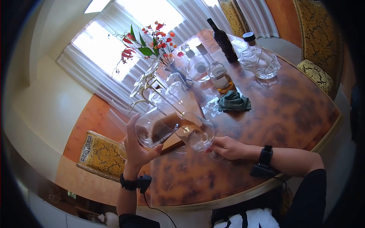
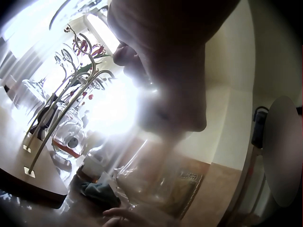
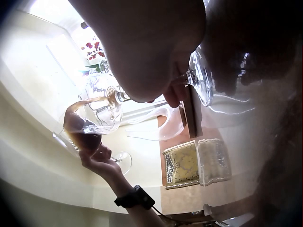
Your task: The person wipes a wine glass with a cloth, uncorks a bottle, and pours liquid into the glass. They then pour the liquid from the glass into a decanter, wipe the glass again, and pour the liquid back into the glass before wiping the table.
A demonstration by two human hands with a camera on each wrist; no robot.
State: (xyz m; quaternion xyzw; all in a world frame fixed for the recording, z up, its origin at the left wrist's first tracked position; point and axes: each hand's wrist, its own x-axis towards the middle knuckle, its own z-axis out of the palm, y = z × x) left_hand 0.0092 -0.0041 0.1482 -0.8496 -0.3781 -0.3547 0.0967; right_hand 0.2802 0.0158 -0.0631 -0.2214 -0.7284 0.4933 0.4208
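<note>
My left hand (image 1: 138, 146) cups the bowl of a stemmed wine glass (image 1: 146, 131), thumb and fingers spread around it. Dark brown-red liquid (image 3: 85, 140) lies in this tilted glass. Just right of it, my right hand (image 1: 230, 147) holds a second wine glass (image 1: 199, 143) by the stem, its foot showing below the fingers. This glass is tipped as well, and the two rims overlap in the head view. A brownish band of liquid (image 3: 78, 105) spans the two bowls in the right wrist view. The left wrist view is mostly glare and a dark, blurred hand.
Beyond the glasses stand a gold-armed rack (image 2: 61, 125) on a wooden base and a flower vase (image 1: 178, 72). A crumpled green cloth (image 1: 234, 101), an amber liquor bottle (image 1: 220, 78), a dark wine bottle (image 1: 224, 41) and a clear decanter (image 1: 262, 62) occupy the far side of the glossy table (image 1: 273, 121).
</note>
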